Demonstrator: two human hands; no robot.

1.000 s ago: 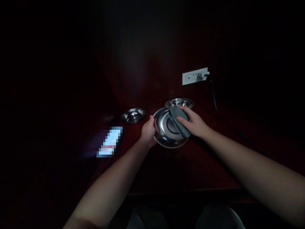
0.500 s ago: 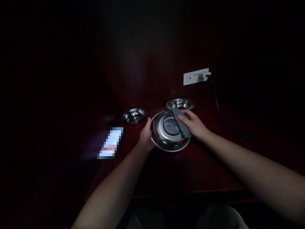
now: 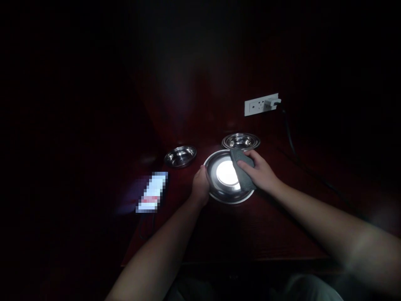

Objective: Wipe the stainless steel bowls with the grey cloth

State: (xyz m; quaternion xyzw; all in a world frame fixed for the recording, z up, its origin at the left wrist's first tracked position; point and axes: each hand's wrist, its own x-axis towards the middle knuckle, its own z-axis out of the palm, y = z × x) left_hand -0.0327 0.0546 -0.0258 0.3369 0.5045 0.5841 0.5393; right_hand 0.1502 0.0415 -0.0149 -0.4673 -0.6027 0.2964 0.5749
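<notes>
A shiny metal bowl [image 3: 219, 184] is held bottom up above the dark red table, with a bright glare on its base. My left hand [image 3: 200, 186] grips its left rim, thumb along the near side and the other fingers hidden behind. A folded grey-green cloth [image 3: 243, 173] lies against the right part of the bowl's underside. My right hand [image 3: 258, 169] is closed on this cloth and presses it to the metal. Just behind the held bowl stand stacked metal bowls [image 3: 240, 141], open side up. Another metal bowl [image 3: 181, 156] sits farther left.
A lit phone [image 3: 153, 192], its screen blurred, lies left of my left forearm with a cable below it. On the back wall is a white socket [image 3: 261, 104] with a plug in it. A dark cable [image 3: 288, 136] runs down to the right. The table [image 3: 238, 238] ends near my lap.
The held bowl has tilted slightly, and a strong glare now covers its base. The cloth stays at its right side. The whole view has shifted a little.
</notes>
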